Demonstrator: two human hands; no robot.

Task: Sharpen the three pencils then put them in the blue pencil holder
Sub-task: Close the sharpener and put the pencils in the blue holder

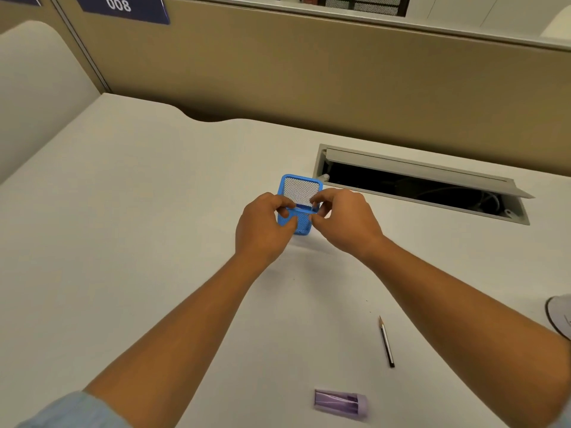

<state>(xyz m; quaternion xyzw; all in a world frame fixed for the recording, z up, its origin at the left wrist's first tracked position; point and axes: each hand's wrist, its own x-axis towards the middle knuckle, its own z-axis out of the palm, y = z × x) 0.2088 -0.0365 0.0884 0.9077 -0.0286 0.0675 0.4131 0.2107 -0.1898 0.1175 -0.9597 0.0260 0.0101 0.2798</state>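
Observation:
A blue mesh pencil holder (299, 188) stands on the white desk (139, 211) near its middle, open top facing me. My left hand (262, 227) grips its near-left side and my right hand (346, 217) pinches its near rim from the right. Inside I see only mesh; whether pencils are in it I cannot tell. One dark pencil (387, 341) lies on the desk at the lower right, its sharpened tip pointing away from me. A lilac sharpener case (340, 403) lies on its side near the front edge.
An open cable hatch (417, 186) with a raised grey lid is sunk into the desk behind the holder at the right. A tan partition (309, 81) closes off the back. A grey round object (560, 313) shows at the right edge.

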